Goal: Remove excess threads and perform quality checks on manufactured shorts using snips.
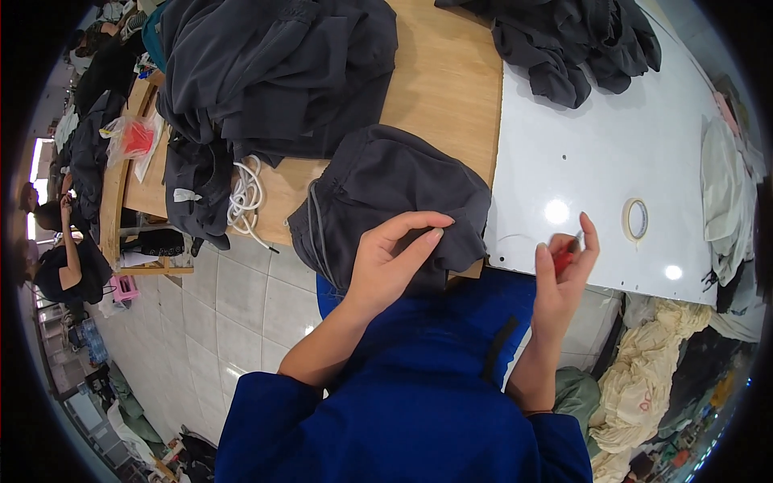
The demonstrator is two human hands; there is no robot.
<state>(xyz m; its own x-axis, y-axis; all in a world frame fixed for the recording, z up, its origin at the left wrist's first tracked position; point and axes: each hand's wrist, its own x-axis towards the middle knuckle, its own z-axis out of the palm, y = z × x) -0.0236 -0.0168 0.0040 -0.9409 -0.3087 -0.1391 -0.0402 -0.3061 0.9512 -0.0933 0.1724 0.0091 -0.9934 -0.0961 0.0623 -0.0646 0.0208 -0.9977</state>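
A dark grey garment (394,173) with a gathered waistband and grey drawcord lies bunched at the table's near edge. My left hand (386,262) rests over its near right part, thumb and forefinger drawn together in a pinch by the cloth's edge. Whatever sits between those fingertips is too small to make out. Off to the right, above the white board's near edge, my right hand (564,278) is closed around small red-handled snips (563,262). A bit of their metal tip shows beside the forefinger; the palm and fingers cover much of the rest.
A large dark garment pile (274,72) covers the wooden table's (443,72) far left, beside a coiled white cord (244,197). On the white board (531,161) are a tape roll (635,220) and more dark garments (576,44). Cream cloth (648,374) hangs lower right. People work far left.
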